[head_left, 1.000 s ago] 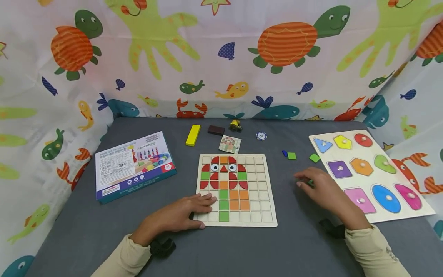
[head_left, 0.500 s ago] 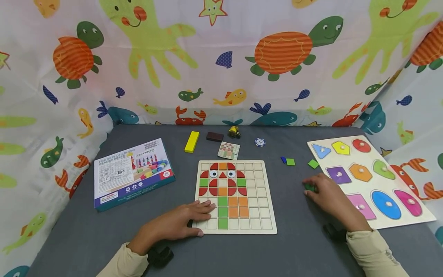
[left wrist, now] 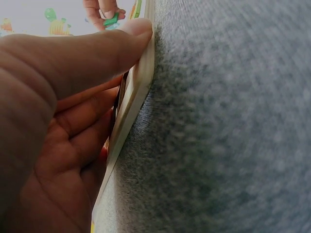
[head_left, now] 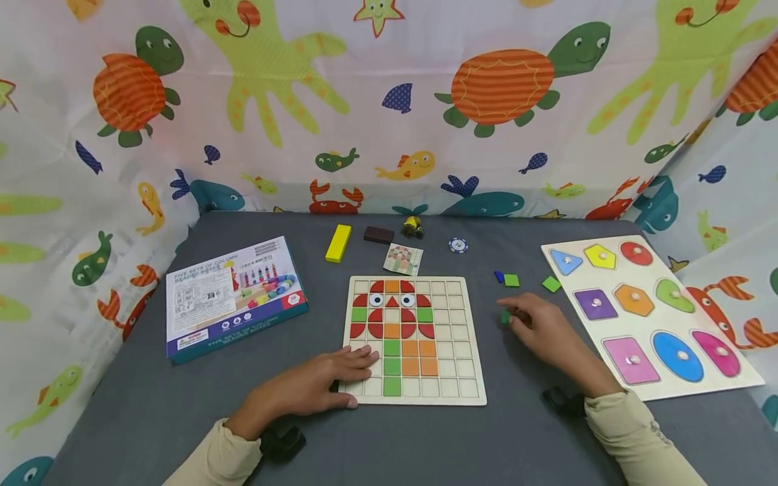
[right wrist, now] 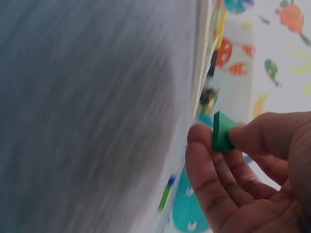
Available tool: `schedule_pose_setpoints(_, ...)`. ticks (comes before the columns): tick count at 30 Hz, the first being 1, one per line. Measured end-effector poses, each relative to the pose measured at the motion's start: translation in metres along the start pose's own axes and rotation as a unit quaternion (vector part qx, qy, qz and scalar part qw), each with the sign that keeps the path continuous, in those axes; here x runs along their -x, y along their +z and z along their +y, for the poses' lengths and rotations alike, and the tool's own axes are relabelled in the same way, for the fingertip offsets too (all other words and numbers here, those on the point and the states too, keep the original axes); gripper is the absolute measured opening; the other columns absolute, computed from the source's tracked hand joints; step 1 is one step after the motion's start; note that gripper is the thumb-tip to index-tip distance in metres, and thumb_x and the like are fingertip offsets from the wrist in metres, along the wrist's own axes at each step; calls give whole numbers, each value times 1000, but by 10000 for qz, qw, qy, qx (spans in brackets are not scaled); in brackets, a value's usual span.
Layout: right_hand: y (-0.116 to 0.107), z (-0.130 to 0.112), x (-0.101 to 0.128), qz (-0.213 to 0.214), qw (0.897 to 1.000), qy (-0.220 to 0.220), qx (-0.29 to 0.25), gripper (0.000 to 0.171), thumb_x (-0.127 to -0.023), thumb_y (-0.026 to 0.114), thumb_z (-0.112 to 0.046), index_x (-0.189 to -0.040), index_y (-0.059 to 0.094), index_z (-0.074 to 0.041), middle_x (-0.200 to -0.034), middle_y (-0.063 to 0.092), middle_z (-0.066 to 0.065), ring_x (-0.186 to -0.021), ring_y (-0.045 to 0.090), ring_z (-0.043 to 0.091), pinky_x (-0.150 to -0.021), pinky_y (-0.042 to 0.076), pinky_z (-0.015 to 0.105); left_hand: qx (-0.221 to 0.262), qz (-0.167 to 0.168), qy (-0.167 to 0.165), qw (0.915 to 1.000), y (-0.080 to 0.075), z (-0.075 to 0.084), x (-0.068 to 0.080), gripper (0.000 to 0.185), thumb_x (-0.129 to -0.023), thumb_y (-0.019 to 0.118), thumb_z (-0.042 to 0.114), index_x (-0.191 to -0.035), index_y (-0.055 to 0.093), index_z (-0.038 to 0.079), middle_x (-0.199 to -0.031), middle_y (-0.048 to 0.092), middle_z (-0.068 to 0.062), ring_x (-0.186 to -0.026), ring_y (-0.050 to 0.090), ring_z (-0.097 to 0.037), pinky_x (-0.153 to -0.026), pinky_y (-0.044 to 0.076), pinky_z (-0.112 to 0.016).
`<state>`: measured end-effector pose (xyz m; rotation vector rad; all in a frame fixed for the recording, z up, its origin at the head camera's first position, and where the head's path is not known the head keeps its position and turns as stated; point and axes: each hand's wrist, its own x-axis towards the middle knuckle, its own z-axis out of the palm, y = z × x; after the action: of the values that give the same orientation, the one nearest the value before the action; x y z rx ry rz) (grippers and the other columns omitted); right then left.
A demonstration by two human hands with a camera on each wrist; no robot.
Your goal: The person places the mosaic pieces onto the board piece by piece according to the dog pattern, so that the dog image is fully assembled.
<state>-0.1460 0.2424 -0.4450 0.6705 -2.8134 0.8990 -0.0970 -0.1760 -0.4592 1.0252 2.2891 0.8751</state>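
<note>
A wooden grid board [head_left: 462, 378] lies in the middle of the grey table, partly filled with red, green and orange tiles that form an owl. My left hand [head_left: 322, 385] rests flat on its lower left corner; the left wrist view shows the thumb [left wrist: 73, 53] pressed against the board's edge [left wrist: 131, 111]. Just right of the board, my right hand [head_left: 541, 327] pinches a small green tile [head_left: 506, 316] between thumb and fingers, which the right wrist view shows as a green tile [right wrist: 222, 132] held at the fingertips. Two loose green tiles [head_left: 512, 280] [head_left: 552, 284] and a blue tile [head_left: 499, 276] lie behind that hand.
A shape peg puzzle [head_left: 614, 317] lies at the right. A boxed toy [head_left: 234, 293] sits at the left. Along the back are a yellow block [head_left: 338, 242], a brown block [head_left: 379, 235], a picture card [head_left: 404, 259], a small toy [head_left: 413, 227] and a chip [head_left: 458, 245]. Printed curtains surround the table.
My right hand has moved left from beside the shape puzzle toward the grid board, with the green tile pinched in its fingers. The left hand has stayed on the board's corner.
</note>
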Motion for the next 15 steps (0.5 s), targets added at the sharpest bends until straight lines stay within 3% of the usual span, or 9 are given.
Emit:
schedule_pose_setpoints(7, 18, -32, -12, -712, 9940, 2, -831, 22, -90, 67, 0, -111, 71, -4, -104, 68, 2, -90, 61, 13, -77, 54, 35, -3, 8, -30, 10000, -1, 1, 0, 58, -91, 70, 25, -143, 49, 11, -154, 33, 5, -145, 20, -17, -113, 24, -47)
schedule_pose_setpoints(11, 30, -45, -17, -1002, 9868, -200, -1253, 18, -90, 68, -2, -108, 71, -5, -101, 68, 0, -84, 61, 11, -75, 54, 31, 26, 23, -64, 10000, -1, 1, 0, 58, -91, 70, 26, -143, 49, 11, -154, 33, 6, -145, 20, -18, -113, 24, -48)
schedule_pose_setpoints(15, 40, -54, -21, -1264, 9817, -515, -1329, 16, -89, 68, -2, -105, 72, -6, -96, 67, -1, -78, 57, 9, -69, 52, 28, 40, 33, -71, 10000, -1, 1, 0, 58, -91, 70, 26, -143, 50, 11, -154, 33, 6, -145, 20, -18, -113, 24, -49)
